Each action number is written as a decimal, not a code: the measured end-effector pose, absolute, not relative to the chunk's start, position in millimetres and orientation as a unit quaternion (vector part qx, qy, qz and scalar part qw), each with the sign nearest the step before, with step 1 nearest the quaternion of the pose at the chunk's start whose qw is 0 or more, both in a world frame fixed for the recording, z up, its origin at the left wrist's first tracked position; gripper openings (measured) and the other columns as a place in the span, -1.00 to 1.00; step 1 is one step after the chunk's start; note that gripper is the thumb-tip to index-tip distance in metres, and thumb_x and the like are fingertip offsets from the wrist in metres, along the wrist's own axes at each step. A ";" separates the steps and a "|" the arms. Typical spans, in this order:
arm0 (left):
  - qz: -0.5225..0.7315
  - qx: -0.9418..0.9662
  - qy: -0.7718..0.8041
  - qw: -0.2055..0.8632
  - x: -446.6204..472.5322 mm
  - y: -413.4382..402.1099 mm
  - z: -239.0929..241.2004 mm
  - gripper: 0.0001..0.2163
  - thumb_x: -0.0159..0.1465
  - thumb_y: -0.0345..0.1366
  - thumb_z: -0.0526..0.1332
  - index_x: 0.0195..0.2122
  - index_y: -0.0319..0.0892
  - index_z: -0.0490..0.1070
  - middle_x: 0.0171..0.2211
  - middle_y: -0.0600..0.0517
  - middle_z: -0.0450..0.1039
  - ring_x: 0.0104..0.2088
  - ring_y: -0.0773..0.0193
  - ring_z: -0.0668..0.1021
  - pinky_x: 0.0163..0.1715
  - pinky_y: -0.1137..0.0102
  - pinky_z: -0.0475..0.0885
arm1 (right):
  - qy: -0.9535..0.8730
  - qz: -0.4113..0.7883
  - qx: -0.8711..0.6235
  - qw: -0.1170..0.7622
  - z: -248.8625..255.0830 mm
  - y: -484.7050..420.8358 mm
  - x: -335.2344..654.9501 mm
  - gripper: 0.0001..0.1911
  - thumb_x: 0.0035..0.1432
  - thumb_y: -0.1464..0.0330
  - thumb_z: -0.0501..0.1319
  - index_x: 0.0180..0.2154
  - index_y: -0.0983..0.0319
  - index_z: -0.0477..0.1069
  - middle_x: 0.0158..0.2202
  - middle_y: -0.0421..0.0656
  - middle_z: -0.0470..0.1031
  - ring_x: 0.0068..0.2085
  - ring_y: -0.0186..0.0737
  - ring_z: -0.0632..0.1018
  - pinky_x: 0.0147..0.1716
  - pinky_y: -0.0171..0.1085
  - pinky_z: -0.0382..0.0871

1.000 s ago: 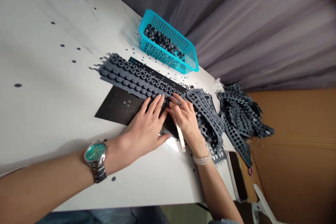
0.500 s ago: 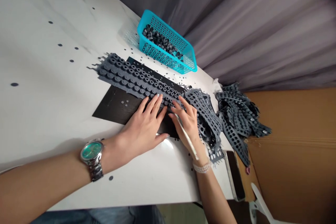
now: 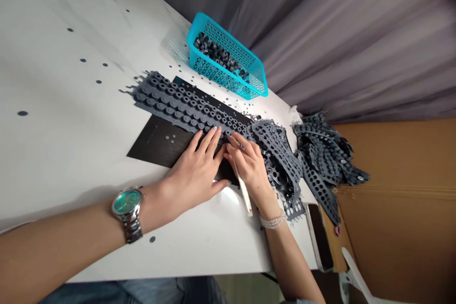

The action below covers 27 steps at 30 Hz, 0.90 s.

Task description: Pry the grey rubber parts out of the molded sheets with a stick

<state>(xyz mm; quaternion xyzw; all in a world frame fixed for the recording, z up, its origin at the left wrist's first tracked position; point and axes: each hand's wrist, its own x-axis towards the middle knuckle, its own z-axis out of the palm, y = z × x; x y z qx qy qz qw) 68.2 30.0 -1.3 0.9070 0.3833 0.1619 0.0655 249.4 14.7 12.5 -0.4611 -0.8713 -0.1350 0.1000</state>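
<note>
A dark grey moulded rubber sheet (image 3: 178,104) with rows of raised rings lies slantwise over a black mat (image 3: 160,142). My left hand (image 3: 197,166) is spread, fingertips pressing the sheet's near edge and thumb out over the table. Just right of it, my right hand (image 3: 249,161) pinches a slim white stick-like tool (image 3: 243,192). Its rear end points toward me; the working tip is hidden by my fingers at the sheet. A few small grey discs (image 3: 170,138) rest on the mat left of my left hand.
Behind the sheet stands a turquoise basket (image 3: 228,76) holding small dark ring-shaped parts. Perforated grey sheets (image 3: 278,147) are heaped at the right, with another pile (image 3: 320,152) beyond. A phone (image 3: 319,237) lies by the table's right edge, near a cardboard box (image 3: 399,190).
My right hand has shifted slightly left along the sheet, its fingers more closed, and the white tool has swung so its rear end lies further left. My left hand stays in place.
</note>
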 end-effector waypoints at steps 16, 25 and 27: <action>0.137 0.909 0.392 0.042 65.1 27.5 3.3 -0.25 0.25 0.12 0.08 0.32 -0.34 0.11 0.37 -0.37 -0.10 0.37 -0.16 0.00 0.29 -0.02 -0.04 | -0.753 -0.180 -0.586 0.240 15.2 20.5 268.8 -0.91 0.31 0.39 0.13 -0.15 0.16 0.36 0.01 -0.03 0.54 0.25 -0.03 0.33 0.04 0.00 0.28; 0.077 0.899 0.430 0.015 58.0 29.1 11.4 -0.28 0.23 0.08 0.16 0.26 -0.38 0.22 0.34 -0.45 -0.05 0.35 -0.20 0.08 0.25 -0.05 0.04 | -0.856 -0.129 -0.460 0.197 18.3 21.9 235.0 -0.85 0.27 0.45 0.18 -0.12 0.17 0.37 -0.04 -0.07 0.59 0.15 -0.11 0.46 -0.02 -0.11 0.32; 0.066 0.903 0.425 0.018 57.7 29.8 11.3 -0.28 0.25 0.07 0.14 0.27 -0.39 0.19 0.35 -0.41 -0.06 0.36 -0.17 0.05 0.26 -0.07 0.02 | -0.858 -0.139 -0.455 0.193 15.5 21.0 235.9 -0.85 0.26 0.45 0.18 -0.12 0.18 0.38 -0.04 -0.05 0.59 0.16 -0.08 0.46 -0.02 -0.09 0.32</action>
